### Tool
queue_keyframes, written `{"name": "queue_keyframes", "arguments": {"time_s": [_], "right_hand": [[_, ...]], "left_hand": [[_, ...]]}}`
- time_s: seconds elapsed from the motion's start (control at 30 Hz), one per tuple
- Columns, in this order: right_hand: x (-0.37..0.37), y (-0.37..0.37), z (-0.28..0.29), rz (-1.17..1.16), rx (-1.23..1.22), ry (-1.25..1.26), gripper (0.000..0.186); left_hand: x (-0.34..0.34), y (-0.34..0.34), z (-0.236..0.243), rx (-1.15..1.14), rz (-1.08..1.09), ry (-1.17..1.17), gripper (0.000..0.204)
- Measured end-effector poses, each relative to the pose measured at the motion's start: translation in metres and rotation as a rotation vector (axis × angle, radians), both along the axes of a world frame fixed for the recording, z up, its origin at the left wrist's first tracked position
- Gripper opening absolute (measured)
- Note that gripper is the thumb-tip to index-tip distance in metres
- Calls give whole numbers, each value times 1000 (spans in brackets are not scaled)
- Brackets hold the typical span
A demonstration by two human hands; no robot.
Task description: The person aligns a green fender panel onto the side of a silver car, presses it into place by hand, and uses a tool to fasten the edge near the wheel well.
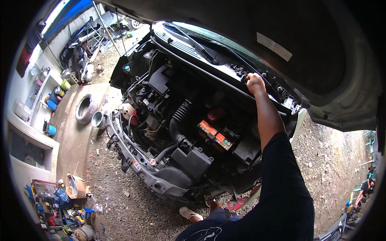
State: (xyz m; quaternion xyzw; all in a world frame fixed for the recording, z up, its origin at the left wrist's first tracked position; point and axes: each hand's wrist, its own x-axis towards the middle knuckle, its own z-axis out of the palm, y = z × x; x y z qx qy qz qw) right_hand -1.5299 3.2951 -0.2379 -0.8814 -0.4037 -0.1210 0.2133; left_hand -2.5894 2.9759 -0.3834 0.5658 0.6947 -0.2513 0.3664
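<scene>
My right arm reaches across the engine bay to the far right, to the cowl panel at the base of the windshield. There my right hand is closed, with a small dark piece showing at its fingers that I cannot make out. Beside it are black linkage parts and a wiper arm. My left hand is not in view. Below my forearm sits a battery with an orange label, near a ribbed intake hose and a black air filter box.
The raised hood hangs overhead. A grey front crossmember borders the bay nearest me. On the left lie a tire, a cardboard box and cluttered shelves. Gravel surrounds the car. Another person is at the far right.
</scene>
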Motion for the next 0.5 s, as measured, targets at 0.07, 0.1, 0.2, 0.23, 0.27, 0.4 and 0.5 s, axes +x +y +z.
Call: {"name": "queue_keyframes", "arguments": {"time_s": [0.07,0.1,0.2,0.23,0.27,0.4,0.5], "right_hand": [[7,-3,-3,28,-17,22,18],[17,-9,-4,46,16,-13,16],[1,-5,-3,1,23,51,16],[4,-9,-5,-2,125,38,17],[8,-14,-7,-36,195,49,17],[12,-24,-10,-93,348,144,15],[1,-21,-8,-67,342,186,23]], "left_hand": [[1,0,-4,-4,23,-3,43],[5,4,-5,-6,20,-3,43],[4,0,9,1,14,38,43],[5,0,10,0,-25,44,42],[5,1,10,4,-76,59,42],[-4,0,14,33,-456,210,42],[-8,8,11,72,-158,-97,42]]}}
